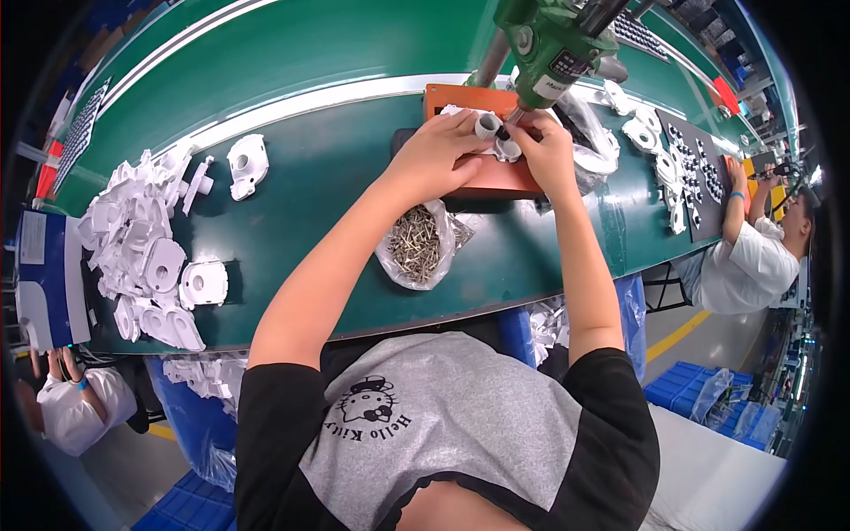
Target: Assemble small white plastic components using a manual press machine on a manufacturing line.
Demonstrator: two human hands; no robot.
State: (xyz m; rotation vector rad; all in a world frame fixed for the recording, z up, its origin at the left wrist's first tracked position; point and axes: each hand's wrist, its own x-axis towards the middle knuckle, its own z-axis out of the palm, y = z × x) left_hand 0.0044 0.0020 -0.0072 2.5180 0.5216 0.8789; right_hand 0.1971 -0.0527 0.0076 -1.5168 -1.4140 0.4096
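Observation:
On the orange base of a green bench machine rests a white plastic part with round collars. My left hand grips this part from the left, fingers over its far side and thumb tucked below. From the right, my right hand has thumb and forefinger closed at the part, beside a small black piece; what the fingertips pinch is hidden. The machine's metal tip points down right by these fingers. Near my left wrist sits an open clear bag of screws.
A heap of white plastic parts lies at the left, with a few single ones apart. Behind the machine is a plastic bag. More white parts and a black mat of small pieces lie right, near a co-worker.

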